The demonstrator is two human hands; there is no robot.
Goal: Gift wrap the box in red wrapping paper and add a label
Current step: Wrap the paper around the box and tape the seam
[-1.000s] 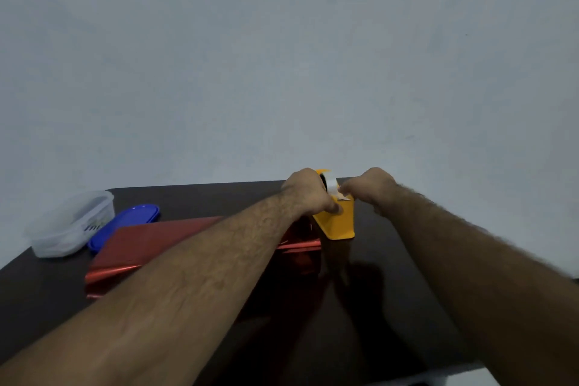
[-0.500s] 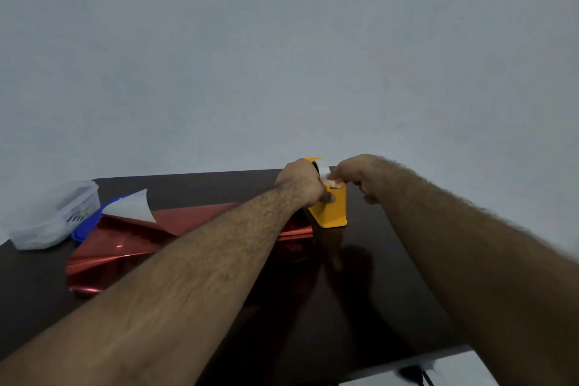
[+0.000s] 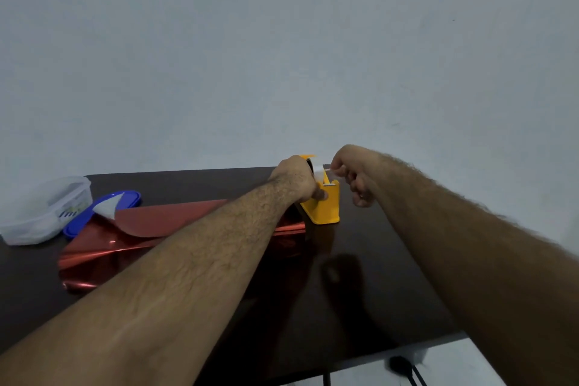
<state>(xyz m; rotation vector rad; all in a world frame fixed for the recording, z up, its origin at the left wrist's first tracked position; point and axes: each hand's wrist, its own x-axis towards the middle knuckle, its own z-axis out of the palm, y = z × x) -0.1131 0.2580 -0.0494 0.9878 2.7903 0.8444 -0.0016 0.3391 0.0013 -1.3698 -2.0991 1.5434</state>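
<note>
Nearest lies the glossy dark table (image 3: 360, 307), then the red wrapping paper (image 3: 175, 222), shiny foil, creased, 1 white-backed corner curling up; the box is out of sight, so wrapping looks barely begun and no label shows. Beyond, the left hand (image 3: 297, 178) grips the yellow plastic tape dispenser (image 3: 326, 207) while the right hand (image 3: 354, 172) pinches a translucent tape strip (image 3: 319, 172).

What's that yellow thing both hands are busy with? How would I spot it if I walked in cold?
Start at the dark table against the pale wall and follow the red wrapping paper to its right end. There stands the yellow tape dispenser: the left hand grips it while the right hand pinches the white tape. It is the only yellow, upright thing; the clear tub and blue lid sit far left.
</note>
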